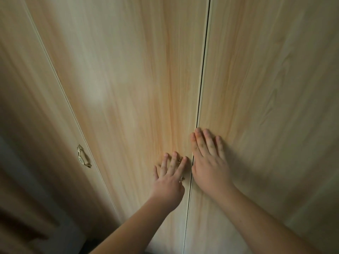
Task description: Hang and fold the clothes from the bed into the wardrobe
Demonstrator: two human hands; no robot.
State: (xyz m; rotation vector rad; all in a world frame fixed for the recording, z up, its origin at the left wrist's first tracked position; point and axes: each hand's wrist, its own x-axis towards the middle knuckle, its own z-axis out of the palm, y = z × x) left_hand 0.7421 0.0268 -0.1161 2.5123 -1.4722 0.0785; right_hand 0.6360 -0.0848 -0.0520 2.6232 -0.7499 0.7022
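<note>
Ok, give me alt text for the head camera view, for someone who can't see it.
Left hand and right hand rest, fingers straight, on two closed light-wood wardrobe doors, either side of the seam. A metal handle shows on a third door, left.

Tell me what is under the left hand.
Bits of a metal handle show beside the left hand, which lies on the wardrobe door. The rest of the handle is covered.

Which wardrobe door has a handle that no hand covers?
The leftmost door: its ornate handle shows fully. On the middle door the handle lies mostly under the left hand; the right door, pressed by the flat right hand, shows none.
</note>
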